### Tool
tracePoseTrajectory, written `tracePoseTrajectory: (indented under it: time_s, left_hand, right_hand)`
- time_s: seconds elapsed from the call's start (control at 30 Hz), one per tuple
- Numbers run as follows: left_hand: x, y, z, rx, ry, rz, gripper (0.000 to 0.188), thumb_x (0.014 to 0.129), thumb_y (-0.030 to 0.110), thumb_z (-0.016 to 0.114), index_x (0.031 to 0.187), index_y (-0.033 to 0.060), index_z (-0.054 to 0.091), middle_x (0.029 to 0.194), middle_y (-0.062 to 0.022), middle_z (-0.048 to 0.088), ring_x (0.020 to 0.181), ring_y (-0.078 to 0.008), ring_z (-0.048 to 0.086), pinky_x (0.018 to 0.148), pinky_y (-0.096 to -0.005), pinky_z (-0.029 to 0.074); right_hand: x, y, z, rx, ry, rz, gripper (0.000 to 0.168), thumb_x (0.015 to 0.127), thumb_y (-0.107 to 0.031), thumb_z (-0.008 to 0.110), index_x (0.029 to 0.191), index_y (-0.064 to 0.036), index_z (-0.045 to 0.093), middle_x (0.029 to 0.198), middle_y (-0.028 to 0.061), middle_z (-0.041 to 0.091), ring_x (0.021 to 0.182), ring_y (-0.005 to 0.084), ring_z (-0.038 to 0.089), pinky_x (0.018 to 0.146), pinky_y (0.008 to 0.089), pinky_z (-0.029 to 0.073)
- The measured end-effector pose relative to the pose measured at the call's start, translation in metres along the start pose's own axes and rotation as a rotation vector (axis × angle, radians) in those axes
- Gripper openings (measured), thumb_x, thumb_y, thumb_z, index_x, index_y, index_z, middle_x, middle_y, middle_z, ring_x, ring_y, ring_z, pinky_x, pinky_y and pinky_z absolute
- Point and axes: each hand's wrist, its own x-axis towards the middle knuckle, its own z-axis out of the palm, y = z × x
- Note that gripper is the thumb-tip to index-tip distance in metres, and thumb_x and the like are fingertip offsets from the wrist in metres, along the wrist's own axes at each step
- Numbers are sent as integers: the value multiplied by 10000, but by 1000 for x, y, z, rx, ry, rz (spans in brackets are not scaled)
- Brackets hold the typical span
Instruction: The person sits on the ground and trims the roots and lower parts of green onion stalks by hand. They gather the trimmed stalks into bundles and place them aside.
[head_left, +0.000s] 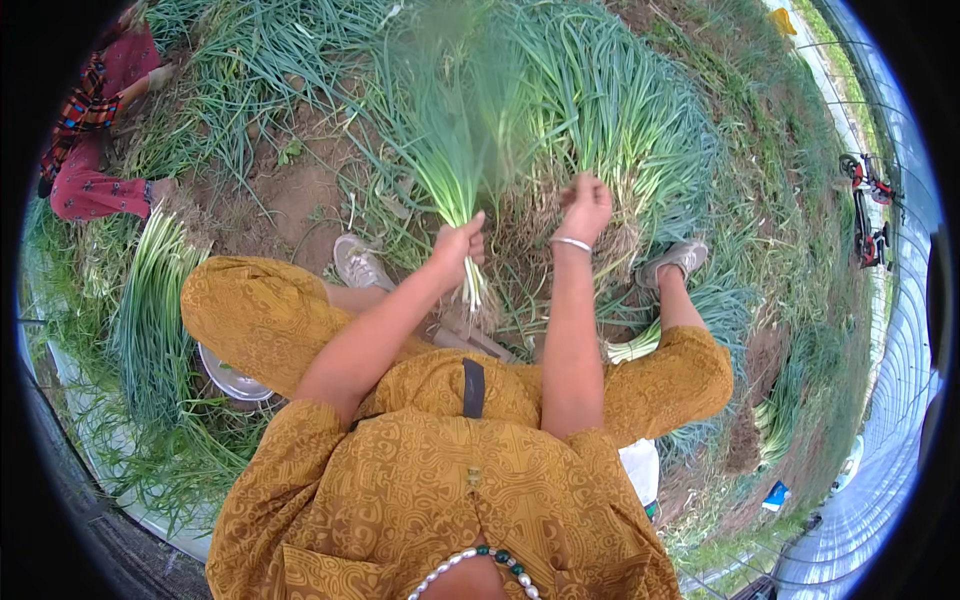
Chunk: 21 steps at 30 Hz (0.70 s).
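My left hand (459, 251) is closed around a bunch of green onions (448, 178). Their green leaves point away from me, and the white stems and roots hang below my fist. To the right, my right hand (586, 206), with a bracelet at the wrist, has its fingers curled at the near edge of a large heap of green onions (630, 112). Whether it grips a stalk cannot be made out. Dry roots (529, 225) fill the ground between and beyond my hands. A blurred smear over the upper middle hides part of the leaves.
At upper left another person (105, 127) sits by more onions. Trimmed onions (156, 300) lie at left near a metal basin (236, 375). Others (637, 343) lie by my right leg. A small red vehicle (866, 202) stands far right, beside the plastic greenhouse wall (862, 517).
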Motion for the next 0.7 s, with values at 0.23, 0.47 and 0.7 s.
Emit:
tracePoseTrajectory:
  time_s: [0.23,0.47,0.7]
  left_hand:
    - [12,31,12,-292,-110,-1,293,922,318,577,736,145,432,569,51,323,448,-69,293,430,-224,266]
    - [16,27,10,-303,-52,33,233,901,254,611,785,118,461,623,-2,418,540,-131,412,497,-268,357]
    - [14,45,12,-325,-16,125,229,941,246,539,774,117,450,618,2,414,531,-130,410,504,-276,378]
  right_hand:
    - [-72,-15,-60,-667,-565,66,340,736,-292,778,745,-42,547,691,15,545,610,122,505,577,261,439]
    - [-93,39,-63,-627,-577,125,202,809,-159,699,826,25,618,742,36,595,629,90,526,580,249,446]
    - [-108,-10,-72,-1059,-692,-226,209,856,-228,622,832,-26,573,647,137,575,575,307,565,567,373,464]
